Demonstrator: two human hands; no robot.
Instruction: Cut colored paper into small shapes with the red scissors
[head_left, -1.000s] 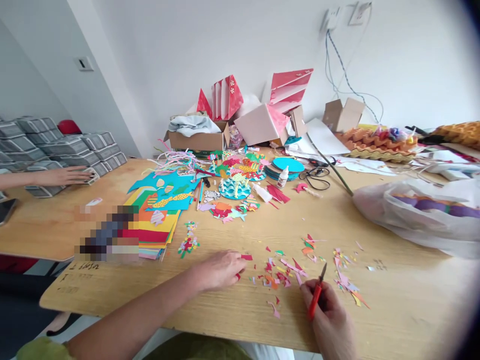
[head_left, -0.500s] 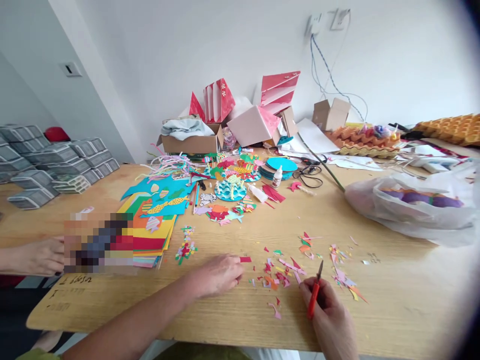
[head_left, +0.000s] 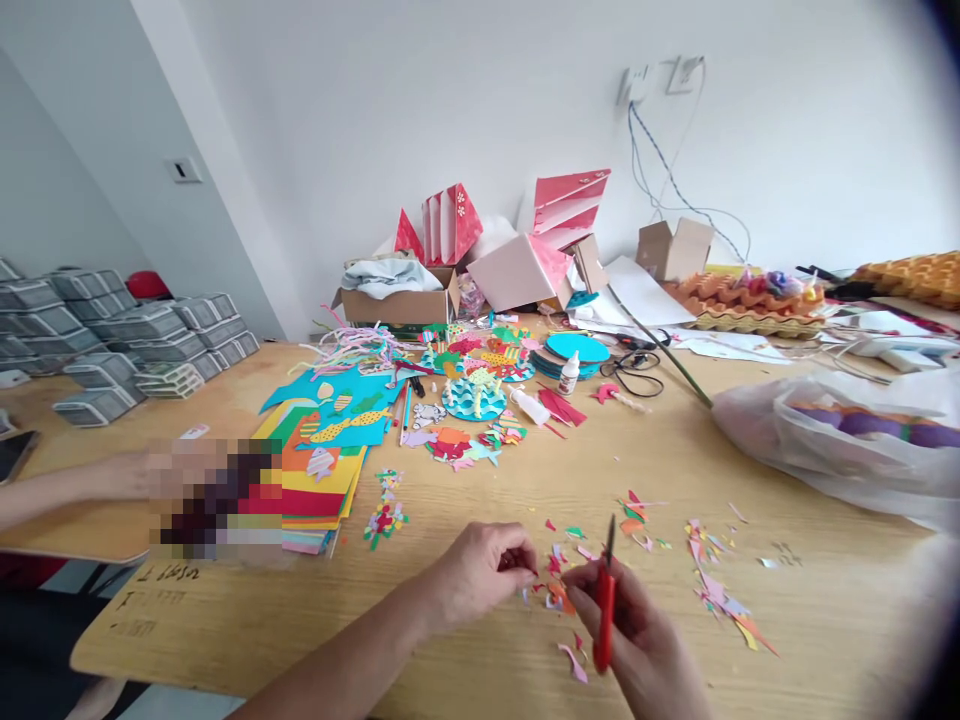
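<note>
The wooden table [head_left: 825, 600] carries a stack of coloured paper [head_left: 319, 485] at its left. Near the front edge, the right hand [head_left: 649, 640] is clenched around red scissors [head_left: 604, 605], tips pointing up. The left hand [head_left: 480, 572] is just beside it, fingertips pinched together over the paper scraps [head_left: 711, 585]; whether they hold one, I cannot tell.

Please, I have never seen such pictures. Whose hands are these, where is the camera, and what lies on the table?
There is no machine here. A person wears one camera on the head, and it looks down at their own two hands. The right hand holds red scissors. The left hand is pinched shut beside them; whether it holds anything is too small to tell. On the wooden table lie coloured paper scraps, a stack of coloured paper, a glue bottle and a plastic bag. The hand at the far left belongs to another person.
</note>
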